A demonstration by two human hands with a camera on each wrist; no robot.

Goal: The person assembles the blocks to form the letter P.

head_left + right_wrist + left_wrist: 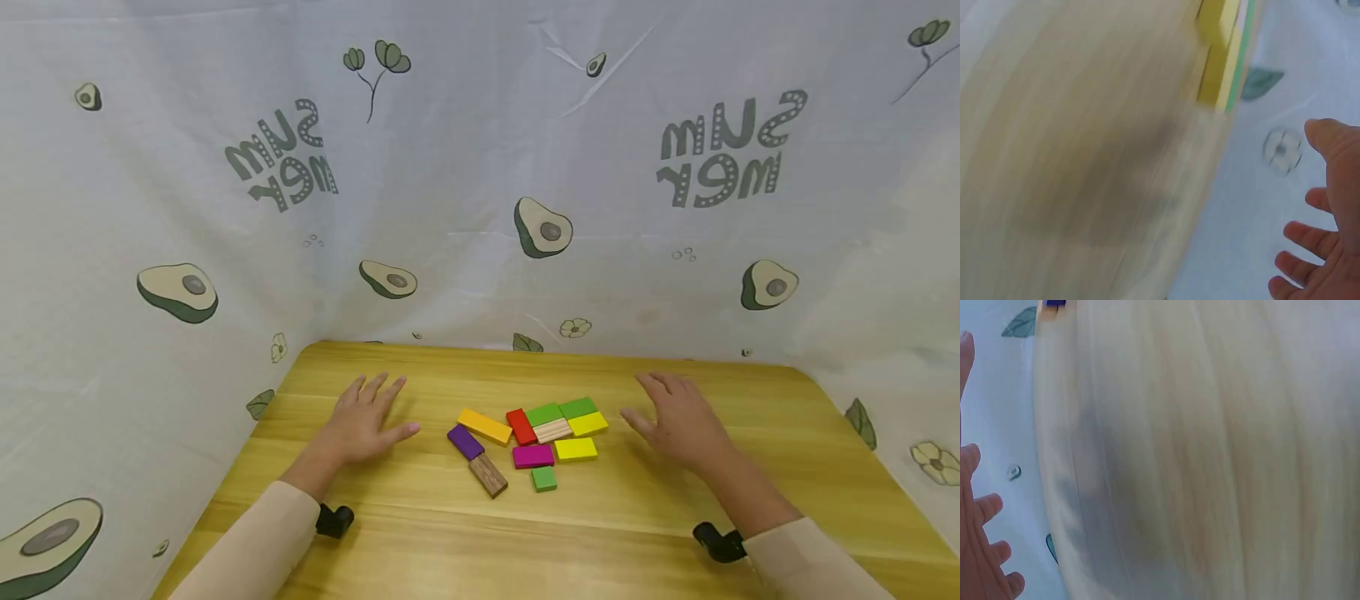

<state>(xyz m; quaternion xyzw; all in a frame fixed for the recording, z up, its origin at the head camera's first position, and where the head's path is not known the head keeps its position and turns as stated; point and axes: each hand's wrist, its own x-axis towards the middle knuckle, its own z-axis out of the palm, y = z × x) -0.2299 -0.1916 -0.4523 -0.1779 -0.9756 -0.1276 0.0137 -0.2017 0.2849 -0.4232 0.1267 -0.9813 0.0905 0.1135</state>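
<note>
Several coloured wooden blocks lie flat in a loose cluster mid-table in the head view. To the left are an orange block (485,426), a purple block (466,442) and a dark brown block (488,476). A red block (521,427), two green blocks (577,407), a striped wood block (553,431) and a yellow block (588,423) sit close together. Below them are a magenta block (533,457), another yellow block (576,450) and a small green block (543,478). My left hand (363,423), fingers spread and holding nothing, is left of the cluster; my right hand (681,421), likewise spread, is right of it.
The wood-grain table (465,558) ends at a white curtain (465,167) printed with avocados, which stands behind and along both sides. Black wrist mounts (335,521) stick out below each sleeve.
</note>
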